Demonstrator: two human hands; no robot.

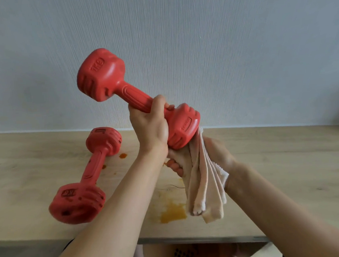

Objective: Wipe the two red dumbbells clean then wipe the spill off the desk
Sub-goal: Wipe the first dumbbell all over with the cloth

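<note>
A person's left hand (pixel 149 127) is wrapped around the ribbed handle of a red moulded-plastic dumbbell (pixel 137 99), holding it tilted in the air above a pale wooden desk (pixel 285 161). The right hand (pixel 216 157) clutches a folded pale pink cloth (pixel 204 185) and presses it up against the dumbbell's lower end, with the cloth's loose folds hanging down. A second red dumbbell (pixel 88 177) lies on the desk to the left, touched by neither hand. An orange-yellow liquid spill (pixel 172 211) sits on the desk near the front edge, beneath the hanging cloth, with smaller orange drops (pixel 123 155) beside the resting dumbbell. The task appears to be early: one dumbbell is being wiped, whether the other is clean cannot be told, and the spill remains.
</note>
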